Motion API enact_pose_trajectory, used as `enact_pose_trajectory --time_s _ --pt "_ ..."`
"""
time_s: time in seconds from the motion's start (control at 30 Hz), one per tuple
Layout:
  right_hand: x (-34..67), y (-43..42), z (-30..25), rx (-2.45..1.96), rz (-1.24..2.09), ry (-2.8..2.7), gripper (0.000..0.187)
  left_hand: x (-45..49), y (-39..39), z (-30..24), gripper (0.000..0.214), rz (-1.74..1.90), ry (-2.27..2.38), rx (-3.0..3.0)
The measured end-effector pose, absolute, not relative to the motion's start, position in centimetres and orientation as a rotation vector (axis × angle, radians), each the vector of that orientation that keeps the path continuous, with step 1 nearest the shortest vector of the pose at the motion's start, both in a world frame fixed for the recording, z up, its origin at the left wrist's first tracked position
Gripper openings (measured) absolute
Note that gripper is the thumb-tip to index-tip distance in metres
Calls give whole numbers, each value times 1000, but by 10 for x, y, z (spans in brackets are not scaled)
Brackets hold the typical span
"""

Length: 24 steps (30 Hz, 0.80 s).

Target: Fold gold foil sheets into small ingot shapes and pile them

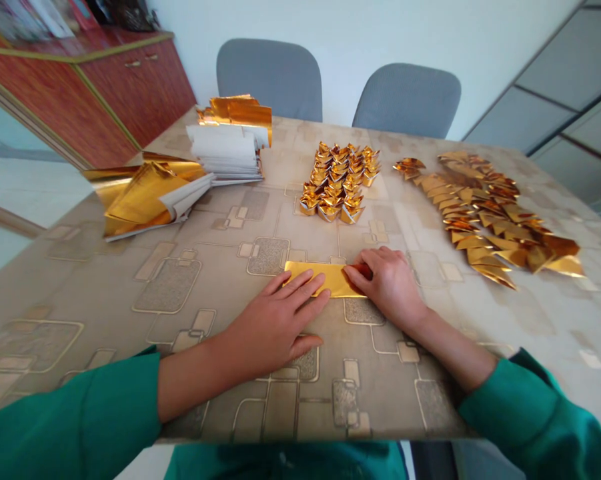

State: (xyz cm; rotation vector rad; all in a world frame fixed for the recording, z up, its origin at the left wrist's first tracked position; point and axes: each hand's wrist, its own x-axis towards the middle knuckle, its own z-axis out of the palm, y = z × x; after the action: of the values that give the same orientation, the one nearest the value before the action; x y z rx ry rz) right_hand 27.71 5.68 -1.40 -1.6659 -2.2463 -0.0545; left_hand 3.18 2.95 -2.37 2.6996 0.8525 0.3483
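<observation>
A folded strip of gold foil paper (336, 280) lies flat on the table in front of me. My left hand (285, 317) rests on its left part, fingers stretched out and spread a little, the thumb on the tablecloth. At the strip's right end is my right hand (387, 283), its fingers curled in and the thumb against the paper's edge. The curled fingers hide that end of the strip. Beyond my hands stand rows of small folded gold foil ingots (337, 180).
Flat folded gold pieces (495, 213) are spread across the table's right side. At the left lie loose gold foil sheets (145, 193) beside a stack of white-backed paper (227, 153). Two grey chairs (270, 77) stand behind the patterned table (105, 267); a red-brown cabinet (135, 87) is back left.
</observation>
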Motion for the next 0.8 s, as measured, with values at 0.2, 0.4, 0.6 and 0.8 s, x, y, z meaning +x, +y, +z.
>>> enact_pose_trajectory --time_s 0.2,0.4,0.6,0.8 --pt "267 30 3 -1389 -341 -2330 22 32 31 -24 60 411 842 2638" --pt "245 -11 -5 -1287 -222 -2552 28 33 32 -24 60 399 857 2636" --pt "258 -22 -4 -1394 -238 -2603 41 28 36 -25 62 450 807 2696" --pt "268 -23 -5 -1416 -256 -2570 36 19 40 -18 65 188 784 2984"
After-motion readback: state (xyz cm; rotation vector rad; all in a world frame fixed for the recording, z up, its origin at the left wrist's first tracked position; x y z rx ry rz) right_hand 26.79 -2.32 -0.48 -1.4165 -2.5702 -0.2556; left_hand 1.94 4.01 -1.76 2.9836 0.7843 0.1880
